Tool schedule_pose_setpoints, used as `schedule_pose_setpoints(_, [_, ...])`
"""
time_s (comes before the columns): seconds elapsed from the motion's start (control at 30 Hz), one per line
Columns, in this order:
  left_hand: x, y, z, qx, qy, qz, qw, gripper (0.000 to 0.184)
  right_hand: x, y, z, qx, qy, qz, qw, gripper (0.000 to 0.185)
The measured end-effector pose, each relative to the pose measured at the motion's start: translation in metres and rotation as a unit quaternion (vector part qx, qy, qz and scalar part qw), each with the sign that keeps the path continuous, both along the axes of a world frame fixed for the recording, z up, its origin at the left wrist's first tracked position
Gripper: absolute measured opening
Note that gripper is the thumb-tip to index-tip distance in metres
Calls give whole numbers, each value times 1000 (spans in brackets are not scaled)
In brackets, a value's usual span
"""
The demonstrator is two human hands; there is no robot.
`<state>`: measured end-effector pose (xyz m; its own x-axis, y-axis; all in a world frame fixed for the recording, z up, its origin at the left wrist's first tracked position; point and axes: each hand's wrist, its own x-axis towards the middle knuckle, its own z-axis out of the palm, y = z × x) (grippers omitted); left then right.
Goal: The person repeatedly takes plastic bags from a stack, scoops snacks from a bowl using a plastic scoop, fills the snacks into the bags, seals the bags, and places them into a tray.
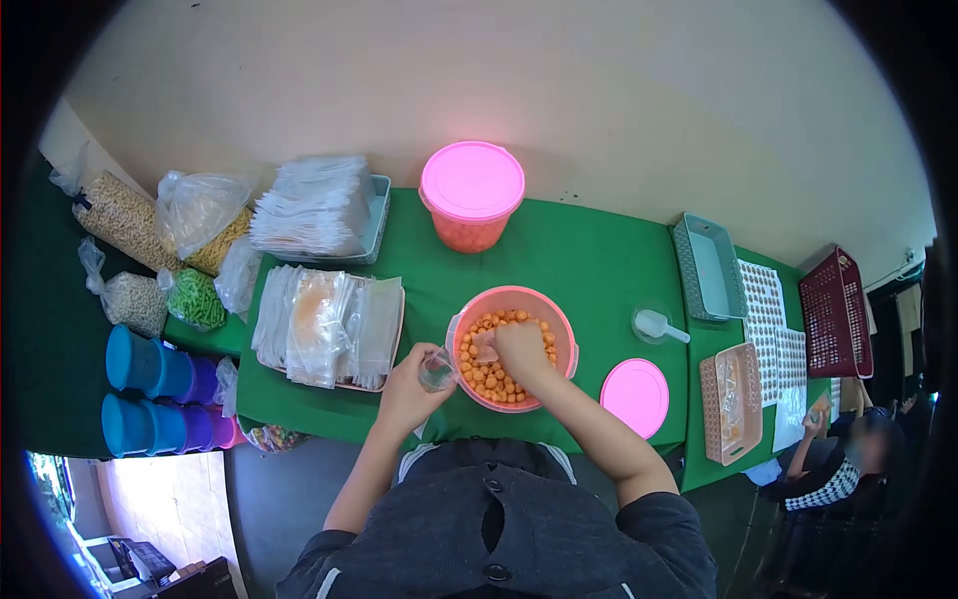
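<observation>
Lying in pink tub [566, 334], orange balls [486, 379] are being part-covered by right hand [521, 347], grip hidden, clear cup [436, 370] being clasped by curled left hand [407, 391].

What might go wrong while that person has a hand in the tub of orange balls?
The left hand holds a clear cup by the tub's rim, so orange balls moved across might drop outside it. The pink tub looks near the front edge of the green table; a bump from the right hand could tip it.
</observation>
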<state>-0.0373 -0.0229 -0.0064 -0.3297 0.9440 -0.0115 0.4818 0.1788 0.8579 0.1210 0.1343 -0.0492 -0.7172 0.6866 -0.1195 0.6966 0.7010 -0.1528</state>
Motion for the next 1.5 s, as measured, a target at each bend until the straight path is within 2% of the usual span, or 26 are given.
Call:
schedule_pose_setpoints(0.03, [1, 0, 0, 1, -9, 3, 1000, 47, -4, -1, 1, 14, -33, 29, 999, 32])
schedule_pose_setpoints(0.17, [2, 0, 8, -24, -28, -5, 999, 46, -8, 11, 0, 36, -36, 40, 998, 30])
schedule_pose_setpoints(0.23, [1, -1, 3, -7, -22, -2, 1000, 47, 6, 21, -3, -62, 25, 15, 998, 27])
schedule_pose_setpoints(0.37, [-1, -1, -2, 3, -18, 3, 1000, 48, 20, 19, -19, -58, 78, 26, 995, 25])
schedule_pose_setpoints(0.43, [-2, 1, -6, -3, -19, 2, 1000, 48, 20, 14, -19, 18, 101, 49, 993, 25])
schedule_pose_setpoints(0.47, [-1, 2, -6, -6, -18, 2, 1000, 48, 20, 9, -19, 16, 101, 46, 994, 25])
schedule_pose_setpoints(0.53, [-1, 4, -6, -7, -25, -1, 1000, 45, 10, -4, -1, 67, 26, 103, 992, 25])
schedule_pose_setpoints(0.57, [-1, 4, -5, -7, -32, 0, 999, 42, 6, -7, -2, 66, 27, 103, 992, 25])
schedule_pose_setpoints(0.67, [-2, 3, 3, -21, -24, 6, 999, 42, 1, -8, -11, 43, 32, 115, 992, 23])
schedule_pose_setpoints(0.73, [-4, 1, 1, -16, -20, 6, 1000, 44, 8, -1, -18, -36, 106, 37, 993, 26])
schedule_pose_setpoints(0.77, [-5, 0, -1, -10, -18, 6, 1000, 47, 13, 1, -21, -35, 106, 37, 993, 26])
schedule_pose_setpoints(0.83, [-8, -1, -4, -10, -13, 8, 1000, 46, 19, 1, -15, -140, 125, -26, 982, 27])
schedule_pose_setpoints(0.87, [-8, -1, -5, -11, -9, 10, 1000, 46, 22, 2, -12, -140, 123, -24, 982, 27])
schedule_pose_setpoints(0.93, [-9, -2, -5, -11, -13, 15, 1000, 46, 28, 4, -3, -257, 108, -97, 956, 28])
schedule_pose_setpoints(1.03, [-9, -2, -7, -10, -17, 18, 1000, 46, 40, 9, -5, -308, 104, -94, 941, 30])
schedule_pose_setpoints(1.23, [-9, -1, -4, -7, -15, 15, 1000, 47, 55, 18, -2, -311, 111, -25, 944, 29])
schedule_pose_setpoints(1.5, [-9, -2, -4, -13, -10, 15, 1000, 47, 58, 14, 9, -291, 159, -7, 943, 28])
